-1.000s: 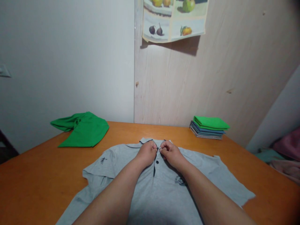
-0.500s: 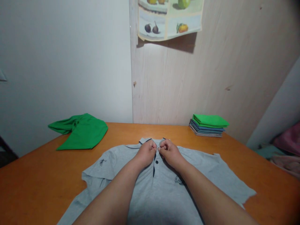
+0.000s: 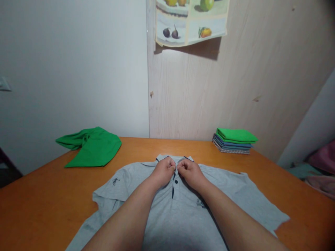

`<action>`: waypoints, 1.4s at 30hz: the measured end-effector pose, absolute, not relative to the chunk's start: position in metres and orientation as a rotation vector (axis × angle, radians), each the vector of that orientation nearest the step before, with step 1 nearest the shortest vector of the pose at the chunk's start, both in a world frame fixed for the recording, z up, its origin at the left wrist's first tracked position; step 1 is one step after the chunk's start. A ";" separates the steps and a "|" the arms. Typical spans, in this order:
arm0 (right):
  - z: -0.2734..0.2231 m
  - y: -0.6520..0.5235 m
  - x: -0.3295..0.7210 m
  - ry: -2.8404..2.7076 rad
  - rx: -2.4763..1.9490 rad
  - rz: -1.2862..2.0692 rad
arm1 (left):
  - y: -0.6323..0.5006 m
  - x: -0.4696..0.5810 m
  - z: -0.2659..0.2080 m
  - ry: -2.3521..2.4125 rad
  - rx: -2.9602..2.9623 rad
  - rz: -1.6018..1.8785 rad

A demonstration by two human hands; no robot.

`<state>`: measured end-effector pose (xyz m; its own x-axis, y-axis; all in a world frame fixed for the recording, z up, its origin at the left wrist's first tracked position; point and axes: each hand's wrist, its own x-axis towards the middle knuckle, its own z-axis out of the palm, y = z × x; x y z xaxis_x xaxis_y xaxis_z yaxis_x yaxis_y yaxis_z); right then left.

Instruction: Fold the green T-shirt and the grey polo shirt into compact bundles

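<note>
A grey short-sleeved polo shirt (image 3: 172, 216) lies spread face up, its collar pointing away from me. My left hand (image 3: 165, 170) pinches the left edge of the front placket just below the collar. Opposite it, my right hand (image 3: 188, 170) pinches the right edge, its fingertips close to those of the left. What lies between the fingertips is mostly hidden. A dark button (image 3: 176, 181) shows on the placket just under the hands. Dark prints mark the left sleeve and the chest beside my right forearm.
On the orange-brown table (image 3: 39, 202), a crumpled green cloth (image 3: 96, 150) lies at the back left. A stack of folded cloths (image 3: 234, 141), bright green on top, sits at the back right. Behind stands a wall with a fruit poster (image 3: 192, 24). Pinkish fabric (image 3: 324, 158) appears far right.
The view has shifted very slightly. Both hands stay at the placket, with the right fingers a little more curled in.
</note>
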<state>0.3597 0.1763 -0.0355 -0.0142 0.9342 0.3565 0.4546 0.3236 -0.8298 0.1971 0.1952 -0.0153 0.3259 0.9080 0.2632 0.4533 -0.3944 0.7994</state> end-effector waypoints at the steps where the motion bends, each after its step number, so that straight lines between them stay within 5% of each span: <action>1: -0.035 0.176 0.359 -1.635 -1.286 0.620 | 0.195 0.197 -0.015 1.194 1.976 0.956; 42: -0.039 0.175 0.358 -1.700 -1.320 0.511 | 0.191 0.203 -0.012 1.283 1.790 0.999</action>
<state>0.3578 0.1754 -0.0393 -0.0292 0.9179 0.3957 0.5479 0.3458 -0.7617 0.2025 0.1907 -0.0123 0.2094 0.9604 0.1839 0.4138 -0.2574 0.8732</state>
